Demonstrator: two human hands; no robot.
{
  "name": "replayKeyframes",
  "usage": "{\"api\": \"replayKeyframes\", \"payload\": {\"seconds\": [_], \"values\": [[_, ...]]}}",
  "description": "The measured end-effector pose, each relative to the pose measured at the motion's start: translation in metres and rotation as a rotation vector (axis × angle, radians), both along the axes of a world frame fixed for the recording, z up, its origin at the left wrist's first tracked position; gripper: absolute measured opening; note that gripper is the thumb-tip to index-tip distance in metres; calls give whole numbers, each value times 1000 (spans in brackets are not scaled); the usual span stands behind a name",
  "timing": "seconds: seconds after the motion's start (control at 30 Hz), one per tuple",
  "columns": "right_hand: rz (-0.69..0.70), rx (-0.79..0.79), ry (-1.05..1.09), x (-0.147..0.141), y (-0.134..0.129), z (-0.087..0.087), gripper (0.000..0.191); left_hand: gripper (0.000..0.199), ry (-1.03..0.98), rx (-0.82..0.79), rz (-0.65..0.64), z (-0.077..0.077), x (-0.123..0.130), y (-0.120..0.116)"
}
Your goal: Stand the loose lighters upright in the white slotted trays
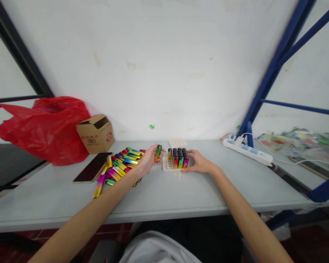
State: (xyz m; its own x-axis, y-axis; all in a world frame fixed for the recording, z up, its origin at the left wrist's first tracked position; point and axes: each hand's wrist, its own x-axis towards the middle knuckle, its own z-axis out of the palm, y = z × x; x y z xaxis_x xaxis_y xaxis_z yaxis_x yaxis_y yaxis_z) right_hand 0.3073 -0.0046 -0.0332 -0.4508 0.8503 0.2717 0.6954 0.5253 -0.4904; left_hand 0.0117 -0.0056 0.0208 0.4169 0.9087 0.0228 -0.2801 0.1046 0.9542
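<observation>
My left hand [149,160] is closed on a green and gold lighter [158,153], held nearly upright just left of a white tray with holes [168,167]. Several shiny lighters [181,160] with black tops stand upright in rows over the tray's right part. One gold lighter [169,154] stands apart at the back of its left part, where bare holes show. Around the tray's right side curves my right hand [196,161], thumb at the front corner and fingers behind. To the left, beside my left forearm, lies a loose pile of multicoloured lighters [120,166].
Behind, against the wall, lies a second white tray [178,143]. A phone [93,167], an opened cardboard box [96,134] and a red plastic bag [52,128] are at the left. A white power strip [248,150] with cables lies at the right, by a blue metal frame [274,69].
</observation>
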Motion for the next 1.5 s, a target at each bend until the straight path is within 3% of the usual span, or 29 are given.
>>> {"api": "replayKeyframes", "payload": {"seconds": [0.2,0.43,0.63,0.87,1.03,1.17,1.3,1.5], "values": [[-5,49,-7,-6,1,1,85,34,-35,-88,-61,1,2,-1],[7,28,7,-4,2,-1,86,30,-58,-173,-40,-3,3,1],[14,35,29,-3,3,-3,86,24,-102,-171,-9,-3,3,-1],[29,32,41,-4,3,-3,82,32,-64,-151,-36,-3,3,-1],[32,25,32,-4,4,-3,83,29,-83,-45,-26,-8,4,-1],[36,14,18,-4,4,-2,84,35,-40,99,76,-12,5,1],[19,3,16,-5,3,0,86,34,175,395,200,-16,4,11],[33,-1,22,-6,2,3,84,34,354,659,197,-27,-2,24]]}}
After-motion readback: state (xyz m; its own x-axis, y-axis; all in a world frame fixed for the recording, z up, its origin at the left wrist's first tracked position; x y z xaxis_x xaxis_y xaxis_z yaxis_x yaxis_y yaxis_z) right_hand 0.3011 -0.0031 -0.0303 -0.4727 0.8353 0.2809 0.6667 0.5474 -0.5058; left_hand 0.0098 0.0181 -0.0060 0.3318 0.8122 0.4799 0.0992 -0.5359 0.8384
